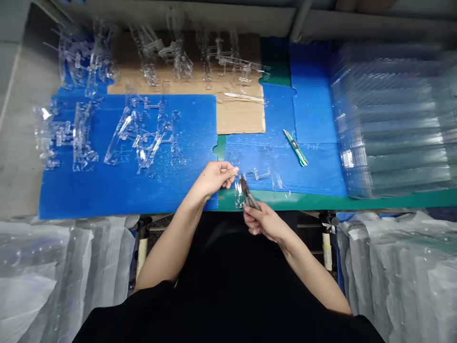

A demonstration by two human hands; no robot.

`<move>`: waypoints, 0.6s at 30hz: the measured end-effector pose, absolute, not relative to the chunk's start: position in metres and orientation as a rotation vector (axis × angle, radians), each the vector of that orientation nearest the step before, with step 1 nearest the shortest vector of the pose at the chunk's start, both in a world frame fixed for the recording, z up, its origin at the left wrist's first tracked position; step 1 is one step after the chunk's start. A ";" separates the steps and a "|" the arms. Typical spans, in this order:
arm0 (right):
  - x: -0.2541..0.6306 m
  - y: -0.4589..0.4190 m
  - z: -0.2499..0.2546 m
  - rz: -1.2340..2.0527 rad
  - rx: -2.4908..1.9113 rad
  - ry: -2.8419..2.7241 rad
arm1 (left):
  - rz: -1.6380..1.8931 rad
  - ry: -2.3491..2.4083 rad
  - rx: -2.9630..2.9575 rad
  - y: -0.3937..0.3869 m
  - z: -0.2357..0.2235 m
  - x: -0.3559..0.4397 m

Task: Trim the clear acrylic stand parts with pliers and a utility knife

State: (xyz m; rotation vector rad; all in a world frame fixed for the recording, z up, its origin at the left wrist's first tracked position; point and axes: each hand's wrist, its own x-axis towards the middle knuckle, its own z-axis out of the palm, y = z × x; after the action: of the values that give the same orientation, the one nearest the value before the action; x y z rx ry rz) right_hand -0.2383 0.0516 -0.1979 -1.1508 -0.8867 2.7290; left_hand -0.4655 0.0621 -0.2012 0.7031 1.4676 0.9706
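Between finger and thumb, my left hand [217, 177] pinches the upper end of a clear plastic part [239, 191] over the front of the table. My right hand [262, 220] is closed around the grips of cutting pliers [249, 194]. The pliers' dark jaws lie against or right beside the clear part's upper right edge; whether they bite on it I cannot tell. Just right of the jaws is a thin clear sprue piece [259, 174] on the blue sheet. A small clear scrap [287, 194] rests near the green front edge.
A green utility knife [295, 148] lies to the right. Several clear moulded frames [143, 133] spread over the blue sheet [193, 109] and cardboard [241, 116] at left and back. Stacked clear trays [396, 124] fill the right side. Wrapped sheets [403, 257] hang below the edge.
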 end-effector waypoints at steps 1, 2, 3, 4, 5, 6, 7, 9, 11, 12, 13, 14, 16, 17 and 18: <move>-0.237 0.052 -0.200 2.729 -1.146 -0.864 | 0.928 1.508 0.739 0.068 -0.201 -0.466; -0.235 0.052 -0.201 2.728 -1.143 -0.848 | 0.878 1.564 0.789 0.073 -0.200 -0.467; -0.232 0.052 -0.202 2.726 -1.141 -0.837 | 0.819 1.634 0.856 0.079 -0.199 -0.469; -0.228 0.051 -0.201 2.722 -1.137 -0.830 | 0.752 1.716 0.934 0.084 -0.198 -0.472; -0.223 0.050 -0.201 2.719 -1.132 -0.828 | 0.685 1.803 1.017 0.090 -0.196 -0.475; -0.217 0.048 -0.199 2.716 -1.125 -0.827 | 0.633 1.891 1.105 0.095 -0.192 -0.478; -0.211 0.045 -0.198 2.713 -1.116 -0.828 | 0.601 1.974 1.208 0.101 -0.187 -0.481; -0.197 0.039 -0.196 2.710 -1.092 -0.835 | 0.571 2.069 1.479 0.118 -0.173 -0.484; -0.186 0.033 -0.197 2.712 -1.070 -0.849 | 0.474 1.955 1.844 0.143 -0.154 -0.478; -0.181 0.030 -0.198 2.712 -1.063 -0.860 | 0.374 1.809 2.022 0.159 -0.145 -0.470; -0.177 0.028 -0.200 2.710 -1.058 -0.873 | 0.245 1.621 2.168 0.175 -0.137 -0.458; -0.174 0.026 -0.201 2.705 -1.054 -0.887 | 0.096 1.434 2.278 0.192 -0.131 -0.444; -0.170 0.025 -0.203 2.684 -1.052 -0.915 | -0.242 1.171 2.400 0.221 -0.124 -0.412; -0.169 0.025 -0.203 2.671 -1.052 -0.930 | -0.403 1.089 2.426 0.231 -0.123 -0.398; -0.167 0.026 -0.202 2.658 -1.052 -0.945 | -0.535 1.033 2.434 0.239 -0.123 -0.386</move>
State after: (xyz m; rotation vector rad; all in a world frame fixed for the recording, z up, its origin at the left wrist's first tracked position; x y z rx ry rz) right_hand -0.1674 0.0261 -0.2022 -1.0518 -0.9448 2.6577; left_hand -0.3859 0.2393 -0.1229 2.4341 1.0327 -0.5351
